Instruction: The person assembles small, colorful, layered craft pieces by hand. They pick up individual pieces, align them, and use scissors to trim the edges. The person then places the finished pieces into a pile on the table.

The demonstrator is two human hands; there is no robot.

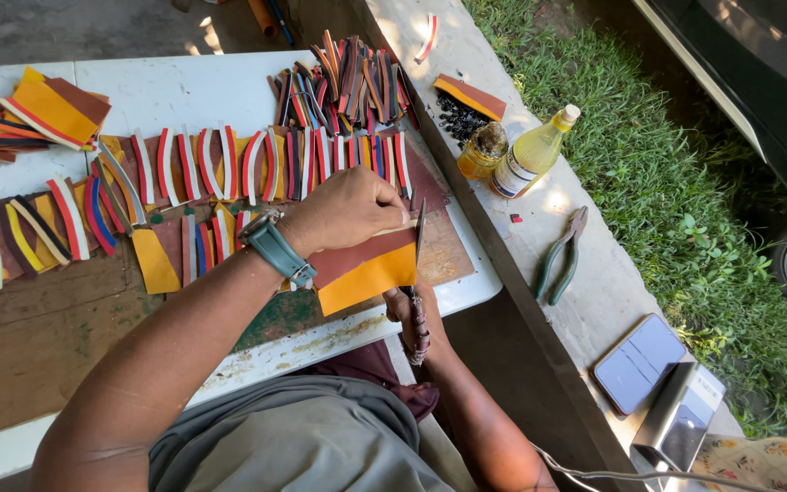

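My left hand, with a teal-strapped watch on the wrist, presses down on a brown and orange leather piece lying at the table's front right edge. My right hand sits below the table edge, gripping a knife whose blade points up along the right side of the leather piece, right by my left fingers. Rows of curved leather strips in red, white, brown, blue and yellow lie just beyond my left hand.
A heap of loose strips lies at the back of the white table. On the concrete ledge to the right stand two bottles, green-handled pliers and a phone. More leather pieces are stacked at the left. Grass lies beyond the ledge.
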